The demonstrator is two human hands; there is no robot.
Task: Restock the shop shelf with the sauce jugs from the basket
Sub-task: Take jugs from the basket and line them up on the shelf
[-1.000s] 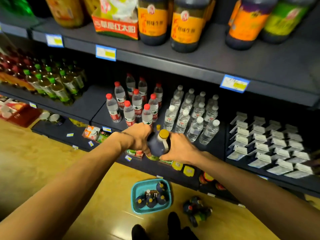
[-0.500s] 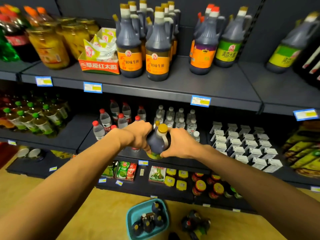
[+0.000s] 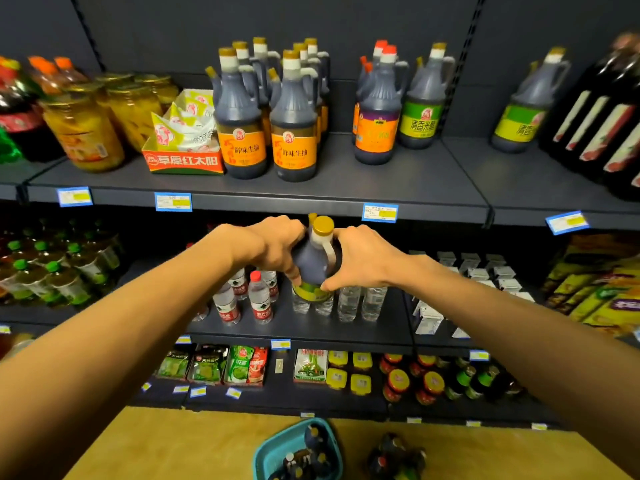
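Observation:
I hold one dark sauce jug (image 3: 313, 265) with a yellow cap and a green label upright in front of the shelves. My left hand (image 3: 273, 249) grips its left side and my right hand (image 3: 363, 259) grips its right side. It hangs just below the front edge of the upper shelf (image 3: 339, 188). That shelf carries orange-label jugs (image 3: 268, 116), red-capped jugs (image 3: 377, 109) and green-label jugs (image 3: 424, 102). The teal basket (image 3: 268, 457) sits on the floor at the bottom, with several dark jugs inside.
A few more jugs (image 3: 394, 455) lie on the floor right of the basket. Water bottles (image 3: 259, 301) fill the middle shelf behind the held jug. Jars of fruit (image 3: 86, 133) and a red carton (image 3: 185, 157) stand at upper left. Bare shelf board lies between the jug groups.
Both hands have lifted the jug from above the basket up to just under the upper shelf. My view has tilted upward, bringing the top shelf fully into sight.

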